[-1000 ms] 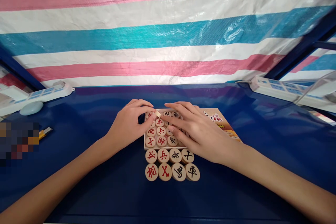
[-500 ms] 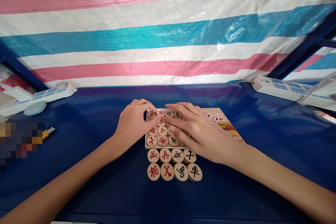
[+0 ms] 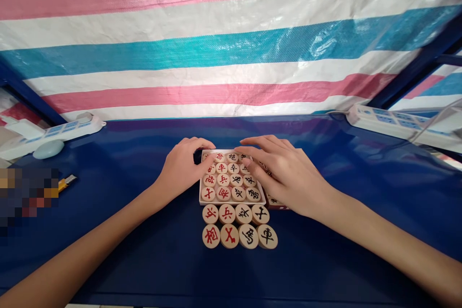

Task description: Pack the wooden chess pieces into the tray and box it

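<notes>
Box [image 3: 231, 202] lies between left grip [image 3: 183, 161] and right grip [image 3: 283, 168].

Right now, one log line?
left hand: at left side of box | right hand: over far right corner | pieces: face-up inside, two rows in front

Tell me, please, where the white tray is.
In the head view, the white tray lies below centre, between the left hand and right hand, beyond two rows of pieces.

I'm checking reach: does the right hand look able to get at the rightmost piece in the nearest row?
Probably yes: the right hand is close by, and nothing covers the rightmost piece, set outside the white tray.
</notes>
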A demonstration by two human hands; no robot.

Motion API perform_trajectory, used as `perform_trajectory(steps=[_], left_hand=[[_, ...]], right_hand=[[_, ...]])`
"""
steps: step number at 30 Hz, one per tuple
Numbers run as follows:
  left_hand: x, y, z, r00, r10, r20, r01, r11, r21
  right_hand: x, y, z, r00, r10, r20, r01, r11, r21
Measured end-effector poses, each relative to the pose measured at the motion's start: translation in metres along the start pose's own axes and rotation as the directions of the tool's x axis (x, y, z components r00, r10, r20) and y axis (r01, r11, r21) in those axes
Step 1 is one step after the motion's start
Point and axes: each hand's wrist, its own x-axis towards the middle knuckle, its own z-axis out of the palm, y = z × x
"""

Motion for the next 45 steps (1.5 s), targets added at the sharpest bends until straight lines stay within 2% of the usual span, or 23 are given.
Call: perform_trajectory(steps=[5,13,22,32,38,40,42,45], left_hand=[[0.003,0.0,0.003,0.999,-0.034,-0.002,0.034,0.999,-0.009],[0.0,0.007,0.008,0.997,-0.08,-0.018,0.079,0.996,-0.029],[-0.002,0.013,0.011,0.997,-0.052,-0.05,0.05,0.998,-0.045],[-0.001,0.011,0.012,0.997,-0.013,-0.072,0.007,0.996,-0.089],[-0.001,0.008,0.009,0.996,-0.017,-0.089,0.009,0.996,-0.083],[0.0,0.011,-0.003,0.988,-0.011,-0.154,0.001,0.998,-0.061],[0.001,0.017,-0.023,0.956,0.018,-0.292,-0.029,0.999,-0.033],[-0.007,0.034,-0.059,0.846,0.047,-0.531,-0.056,0.998,-0.002]], right_hand=[[0.001,0.005,0.01,0.997,0.016,0.07,-0.02,0.998,0.063],[0.002,0.005,0.013,0.997,0.034,0.073,-0.043,0.992,0.121],[0.003,0.005,0.011,0.997,0.044,0.061,-0.052,0.989,0.139],[0.002,0.004,0.01,0.997,0.048,0.066,-0.056,0.989,0.137],[0.002,0.002,0.005,0.997,0.071,0.006,-0.071,0.994,0.082],[0.001,0.002,0.002,0.996,0.077,-0.034,-0.074,0.994,0.082],[0.001,0.002,0.0,0.994,0.08,-0.07,-0.072,0.99,0.118],[0.001,0.003,-0.007,0.986,0.091,-0.143,-0.061,0.978,0.199]])
